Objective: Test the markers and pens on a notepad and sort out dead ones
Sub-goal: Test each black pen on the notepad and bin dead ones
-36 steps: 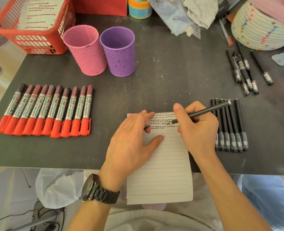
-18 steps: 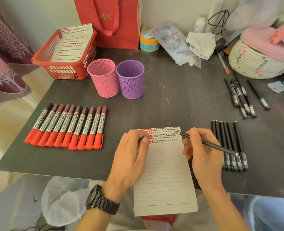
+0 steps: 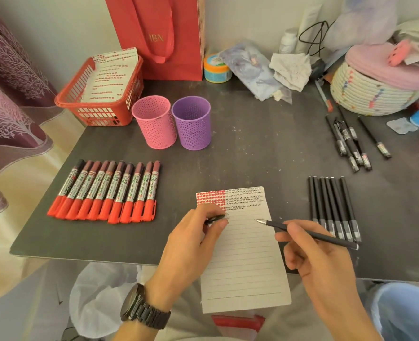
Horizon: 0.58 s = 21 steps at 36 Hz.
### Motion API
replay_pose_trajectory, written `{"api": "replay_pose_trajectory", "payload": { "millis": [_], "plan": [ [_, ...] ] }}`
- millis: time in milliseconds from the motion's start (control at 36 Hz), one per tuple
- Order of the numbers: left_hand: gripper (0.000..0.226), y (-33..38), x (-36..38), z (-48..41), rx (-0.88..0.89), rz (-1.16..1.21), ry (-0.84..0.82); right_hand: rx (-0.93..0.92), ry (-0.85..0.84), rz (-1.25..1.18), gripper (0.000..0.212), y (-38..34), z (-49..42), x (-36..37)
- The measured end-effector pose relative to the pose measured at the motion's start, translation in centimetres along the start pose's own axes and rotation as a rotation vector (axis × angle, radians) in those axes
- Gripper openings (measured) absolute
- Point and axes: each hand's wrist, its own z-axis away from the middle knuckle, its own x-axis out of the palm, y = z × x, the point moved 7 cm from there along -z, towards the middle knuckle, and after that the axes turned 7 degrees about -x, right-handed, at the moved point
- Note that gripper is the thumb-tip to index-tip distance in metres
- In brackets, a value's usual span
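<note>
A lined notepad (image 3: 246,262) lies at the table's front edge, its top rows filled with red and black test marks. My right hand (image 3: 319,262) grips an uncapped black pen (image 3: 309,233), tip lifted just above the paper. My left hand (image 3: 193,242) rests on the pad's left side and pinches the dark pen cap (image 3: 217,219). Several red markers (image 3: 105,193) lie in a row at the left. Several black pens (image 3: 333,207) lie in a row right of the pad. Another loose group of black pens (image 3: 351,141) lies further back right.
A pink mesh cup (image 3: 154,121) and a purple mesh cup (image 3: 192,123) stand behind the pad. A red basket (image 3: 97,94) with marked paper sits at back left, beside a red bag (image 3: 159,38). A woven basket (image 3: 373,92) and clutter fill the back right.
The pen tip has come off the marks at the top of the pad and now hovers lower over blank lines. The head camera has tilted up, showing more of the table's back.
</note>
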Motion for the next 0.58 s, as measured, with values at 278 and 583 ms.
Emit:
{"api": "replay_pose_trajectory", "payload": {
  "millis": [278,583],
  "plan": [
    [0.019,2.0,-0.7,0.0,0.092,-0.026,-0.011,0.0,-0.037,0.035,0.054,-0.2,0.6,1.1],
    [0.02,3.6,-0.7,0.3,0.151,0.051,0.022,-0.016,-0.071,0.022,0.031,-0.4,0.6,1.5]
  ]
}}
